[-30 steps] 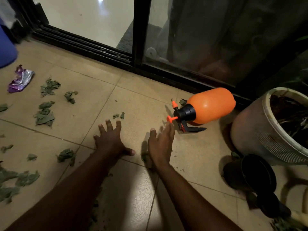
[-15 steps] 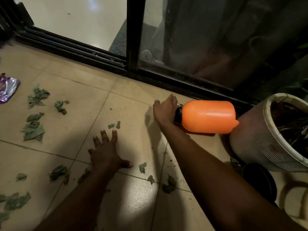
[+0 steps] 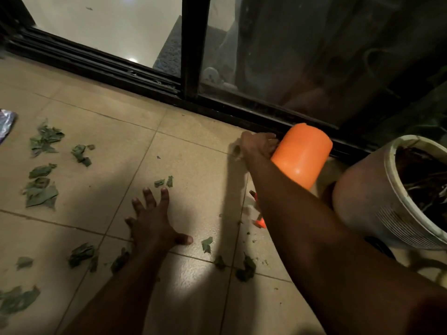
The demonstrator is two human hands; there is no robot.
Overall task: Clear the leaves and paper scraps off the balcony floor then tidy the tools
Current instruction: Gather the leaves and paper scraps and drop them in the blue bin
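The beige tiled floor (image 3: 101,131) runs far to a black sliding-door track (image 3: 96,66). Torn green leaf scraps (image 3: 41,189) lie scattered over the left tiles, with a few more near the middle. A crumpled purple foil wrapper (image 3: 6,124) lies at the far left edge. On the right stands a round pale ribbed plant pot (image 3: 377,206). The left hand (image 3: 154,228) rests flat on a tile, fingers spread. By the track the right hand (image 3: 258,146) grips an orange plastic spray bottle (image 3: 301,155), which is tilted; I cannot tell whether it touches the floor.
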